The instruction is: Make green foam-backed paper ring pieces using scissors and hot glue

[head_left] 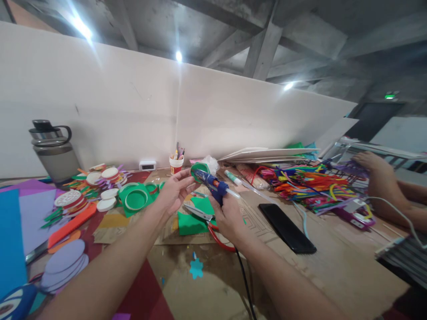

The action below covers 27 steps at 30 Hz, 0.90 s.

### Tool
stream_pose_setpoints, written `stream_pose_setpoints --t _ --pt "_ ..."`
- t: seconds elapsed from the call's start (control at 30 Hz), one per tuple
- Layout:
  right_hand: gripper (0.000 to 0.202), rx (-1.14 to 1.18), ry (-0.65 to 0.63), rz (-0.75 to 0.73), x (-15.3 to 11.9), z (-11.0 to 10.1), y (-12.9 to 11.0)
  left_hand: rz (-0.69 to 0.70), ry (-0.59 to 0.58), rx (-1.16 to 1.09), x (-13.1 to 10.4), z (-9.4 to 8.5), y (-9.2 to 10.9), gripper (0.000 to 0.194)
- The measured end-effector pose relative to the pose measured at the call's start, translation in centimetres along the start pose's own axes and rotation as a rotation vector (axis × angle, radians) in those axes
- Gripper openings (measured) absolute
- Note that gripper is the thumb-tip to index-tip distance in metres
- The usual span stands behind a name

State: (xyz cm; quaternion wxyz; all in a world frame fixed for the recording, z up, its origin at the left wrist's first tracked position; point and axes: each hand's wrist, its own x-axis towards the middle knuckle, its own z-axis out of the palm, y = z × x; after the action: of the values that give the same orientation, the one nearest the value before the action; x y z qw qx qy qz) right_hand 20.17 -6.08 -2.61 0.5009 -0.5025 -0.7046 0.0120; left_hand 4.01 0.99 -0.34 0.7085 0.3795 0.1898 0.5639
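My right hand (228,218) is wrapped round a blue hot glue gun (216,189), a clear glue stick poking from its back end and a black cord trailing below. Its nozzle points into a green-lined round piece (199,170), which my left hand (176,189) holds by its left side. Whether nozzle and piece touch is unclear. Under the glue gun lie red-handled scissors (220,240) and green paper (191,223) on the cardboard. More green ring-shaped pieces (136,198) sit left of my left hand. A turquoise paper flower (196,268) lies nearer to me.
On the left stand a water bottle (55,155), white lids (106,200), lilac paper discs (65,258) and an orange cutter (71,226). A black phone (287,227) and colourful pipe cleaners (307,184) lie right. Another person's hand (375,166) is at far right.
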Motion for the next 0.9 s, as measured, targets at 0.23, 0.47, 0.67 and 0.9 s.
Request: stream_pose_setpoints --t 0.23,0.47,0.67,0.9 --pt "0.028 -0.03 0.053 0.025 0.05 0.02 0.29 0.0 -0.006 0.005 -0.34 0.47 -0.24 0.025" --pt "0.028 -0.025 0.055 0.021 0.28 -0.12 0.06 0.01 -0.019 0.013 -0.31 0.47 -0.08 0.025" --pt "0.028 0.0 0.009 -0.019 0.23 -0.15 -0.19 0.013 -0.023 0.001 -0.16 0.24 0.1 0.025" --pt "0.024 -0.019 0.074 0.039 0.2 -0.14 0.02 0.009 -0.019 0.012 -0.49 0.6 -0.18 0.025"
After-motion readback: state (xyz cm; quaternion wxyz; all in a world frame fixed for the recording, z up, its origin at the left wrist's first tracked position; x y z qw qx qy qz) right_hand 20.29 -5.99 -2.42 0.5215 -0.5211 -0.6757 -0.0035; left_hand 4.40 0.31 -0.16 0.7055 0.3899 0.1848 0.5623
